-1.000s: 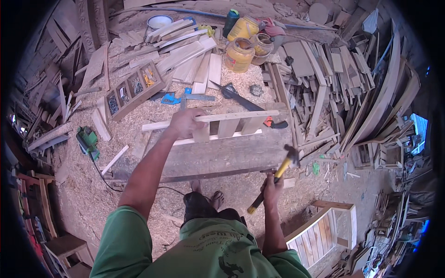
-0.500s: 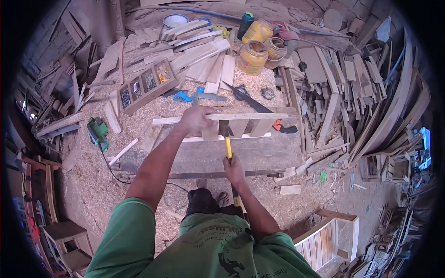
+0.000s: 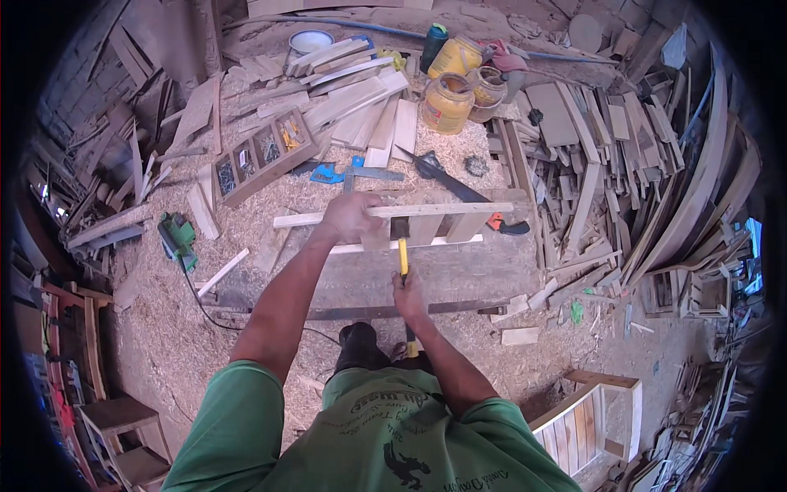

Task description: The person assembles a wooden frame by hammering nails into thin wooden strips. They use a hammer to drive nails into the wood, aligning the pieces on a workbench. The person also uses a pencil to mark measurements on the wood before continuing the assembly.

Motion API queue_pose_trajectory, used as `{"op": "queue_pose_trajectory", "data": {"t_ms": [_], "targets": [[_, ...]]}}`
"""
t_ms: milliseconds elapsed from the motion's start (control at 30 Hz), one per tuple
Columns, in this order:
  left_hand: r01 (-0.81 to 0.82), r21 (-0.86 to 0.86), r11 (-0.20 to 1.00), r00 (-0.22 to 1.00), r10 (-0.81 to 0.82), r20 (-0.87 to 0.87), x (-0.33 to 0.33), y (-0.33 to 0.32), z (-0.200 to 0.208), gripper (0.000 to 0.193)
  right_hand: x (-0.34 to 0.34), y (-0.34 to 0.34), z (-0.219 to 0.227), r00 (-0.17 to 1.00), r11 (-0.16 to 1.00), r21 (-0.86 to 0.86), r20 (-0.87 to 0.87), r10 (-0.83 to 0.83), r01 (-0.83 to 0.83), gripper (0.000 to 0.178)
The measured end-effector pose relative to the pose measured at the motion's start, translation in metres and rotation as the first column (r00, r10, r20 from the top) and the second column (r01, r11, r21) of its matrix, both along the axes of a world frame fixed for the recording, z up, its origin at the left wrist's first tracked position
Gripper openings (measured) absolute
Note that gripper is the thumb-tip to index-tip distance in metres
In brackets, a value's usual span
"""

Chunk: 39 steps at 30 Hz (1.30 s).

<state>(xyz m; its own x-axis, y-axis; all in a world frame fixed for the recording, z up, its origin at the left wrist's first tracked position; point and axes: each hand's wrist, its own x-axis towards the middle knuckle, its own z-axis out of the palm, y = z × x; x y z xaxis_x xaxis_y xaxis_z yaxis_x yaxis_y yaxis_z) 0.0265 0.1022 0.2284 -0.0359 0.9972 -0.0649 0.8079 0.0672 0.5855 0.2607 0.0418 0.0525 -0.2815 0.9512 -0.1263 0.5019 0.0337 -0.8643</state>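
Observation:
A small wooden frame (image 3: 455, 210), two long strips joined by short crosspieces, rests on the worn workbench (image 3: 475, 283). My left hand (image 3: 354, 216) is closed over the far strip near the frame's left end, its fingertips partly hidden. In my right hand (image 3: 408, 295) is a hammer (image 3: 403, 256) with a yellow and black handle, held in a closed fist. The dark hammer head lies between the frame's crosspieces, close to the left one. Just beyond the frame are a handsaw (image 3: 459, 187) with an orange and black handle and a try square (image 3: 373, 174) with a blue handle.
A divided wooden box (image 3: 264, 156) of nails and other small hardware sits at the back left. A green power tool (image 3: 176, 239) lies at left with its cord trailing. Yellow jars (image 3: 448, 105) stand at the back, beside stacked boards (image 3: 352, 98). Wood scraps (image 3: 631, 156) are heaped at right.
The hammer and my right hand have shifted slightly, with the handle now more upright. My left hand keeps its hold on the frame. The whole view has moved a little.

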Motion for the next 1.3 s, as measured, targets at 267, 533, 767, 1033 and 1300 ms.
{"op": "queue_pose_trajectory", "data": {"t_ms": [267, 533, 767, 1033, 1300], "targets": [[-0.029, -0.057, 0.998, 0.999, 0.030, 0.014, -0.007, -0.001, -0.008, 0.035, 0.003, -0.007, 0.014, 0.994, 0.999, -0.024, 0.107, 0.031, -0.029, 0.044], [0.020, 0.025, 0.999, 1.000, -0.020, -0.004, 0.003, 0.002, 0.000, 0.034, 0.011, -0.004, 0.017, 1.000, 1.000, -0.021, 0.013, 0.004, -0.004, 0.047], [0.053, 0.074, 0.996, 0.998, -0.056, 0.035, -0.017, -0.003, -0.021, 0.037, 0.015, -0.008, 0.056, 0.991, 0.995, -0.057, 0.099, 0.084, -0.079, 0.047], [0.052, 0.022, 0.998, 0.995, -0.050, -0.081, -0.009, -0.008, -0.011, 0.040, 0.017, 0.004, 0.163, 0.983, 0.988, 0.097, -0.150, -0.107, 0.123, 0.044], [0.057, -0.057, 0.997, 0.998, -0.055, 0.044, -0.007, -0.015, -0.011, 0.032, -0.030, 0.091, 0.153, 0.962, 0.960, -0.142, -0.091, -0.257, 0.243, 0.044]]}}
